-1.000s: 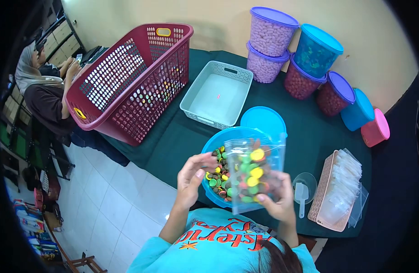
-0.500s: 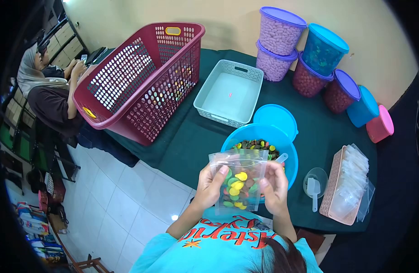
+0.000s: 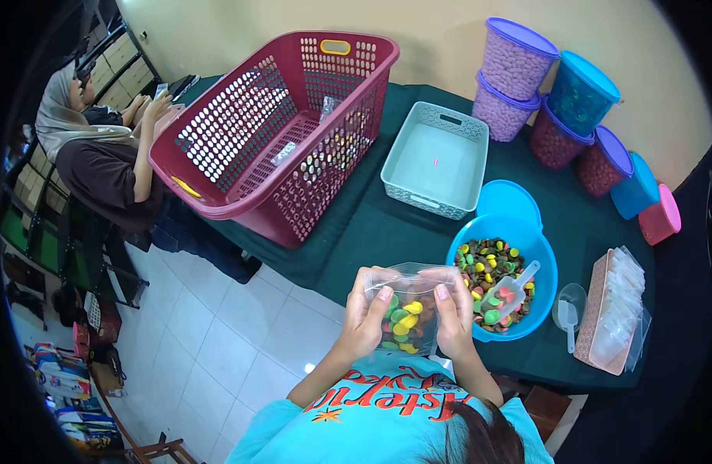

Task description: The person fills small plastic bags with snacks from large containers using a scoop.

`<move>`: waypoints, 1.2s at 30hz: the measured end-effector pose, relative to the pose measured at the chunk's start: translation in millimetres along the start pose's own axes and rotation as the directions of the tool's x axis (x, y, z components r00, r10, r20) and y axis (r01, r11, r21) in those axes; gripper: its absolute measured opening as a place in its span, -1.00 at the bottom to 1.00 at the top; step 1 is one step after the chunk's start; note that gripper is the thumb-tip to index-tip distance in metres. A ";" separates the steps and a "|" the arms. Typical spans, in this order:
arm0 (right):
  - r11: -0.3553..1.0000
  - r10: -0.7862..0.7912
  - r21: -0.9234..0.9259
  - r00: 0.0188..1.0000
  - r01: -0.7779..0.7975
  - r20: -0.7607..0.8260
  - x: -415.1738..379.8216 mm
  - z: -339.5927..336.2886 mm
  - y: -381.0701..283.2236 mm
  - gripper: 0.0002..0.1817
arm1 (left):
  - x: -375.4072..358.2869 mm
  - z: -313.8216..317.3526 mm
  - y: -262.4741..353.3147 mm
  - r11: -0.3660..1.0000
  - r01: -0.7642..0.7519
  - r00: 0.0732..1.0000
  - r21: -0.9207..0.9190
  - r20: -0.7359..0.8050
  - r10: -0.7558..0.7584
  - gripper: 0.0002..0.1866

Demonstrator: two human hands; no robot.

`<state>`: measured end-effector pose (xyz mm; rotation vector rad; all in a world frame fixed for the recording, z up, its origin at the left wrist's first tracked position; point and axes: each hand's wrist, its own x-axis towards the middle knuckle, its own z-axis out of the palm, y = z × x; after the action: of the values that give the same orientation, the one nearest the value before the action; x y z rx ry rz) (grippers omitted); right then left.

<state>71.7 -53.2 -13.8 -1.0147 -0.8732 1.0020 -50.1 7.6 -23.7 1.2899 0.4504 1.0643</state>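
My left hand (image 3: 363, 325) grips the left side of a clear zip bag (image 3: 410, 344), thumb on its front near the top. My right hand (image 3: 455, 317) holds the right side in the same way. Yellow, green and brown candies (image 3: 402, 319) lie inside the bag, which I hold upright before my chest. Just beyond my right hand stands a blue bowl (image 3: 548, 282) of similar candies (image 3: 487, 263) in mixed colours. A clear scoop (image 3: 520, 290) rests in it with some candies. Whether the bag's zip is sealed, I cannot make out.
A maroon basket (image 3: 247, 203) holding a few packets and a grey-green tray (image 3: 433, 158) stand farther back. Lidded tubs (image 3: 518, 58) line the wall. At right are a small dish with a scoop (image 3: 570, 313) and a pink box (image 3: 595, 317) of bags. Another person (image 3: 100, 170) is at left.
My view has swung left, so the table things appear farther right. My right hand has moved up to the bag's upper right, and both thumbs now press near its top.
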 end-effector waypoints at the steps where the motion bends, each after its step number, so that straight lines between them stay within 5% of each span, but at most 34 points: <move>1: 1.000 -0.015 0.010 1.000 0.015 0.001 1.7 5.4 2.7 -0.74 | -0.3 -5.5 1.7 1.000 0.012 1.000 -0.017 -0.003 -0.012 -0.82; 17: 0.931 -0.294 -0.250 0.952 0.265 -0.088 10.7 32.6 16.5 -0.84 | 0.3 -35.1 7.2 1.000 -0.014 1.000 -0.022 -0.023 0.014 -0.84; 27: 0.947 -0.223 -0.243 0.974 0.209 -0.032 11.8 16.1 14.8 -0.85 | 0.3 -22.5 -3.1 0.981 -0.137 0.972 0.137 -0.172 0.160 -0.87; 29: 0.994 -0.102 -0.030 0.995 0.102 -0.008 12.6 13.6 8.7 -0.86 | -0.2 -22.0 -6.0 0.986 -0.099 0.978 0.136 -0.169 0.121 -0.87; 33: 0.998 -0.011 -0.062 0.999 0.013 0.031 14.5 5.6 6.0 -0.90 | -0.8 -17.3 -10.3 0.990 -0.078 0.984 0.113 -0.154 0.095 -0.87; 36: 0.970 -0.147 -0.191 0.989 0.148 0.019 15.2 1.3 7.6 -0.93 | -1.7 -13.0 -9.5 0.994 -0.036 0.991 0.107 -0.124 0.050 -0.91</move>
<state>73.3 -37.0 -18.8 -1.0931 -1.0490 0.8058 -57.5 14.2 -36.6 1.3340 0.5835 1.1763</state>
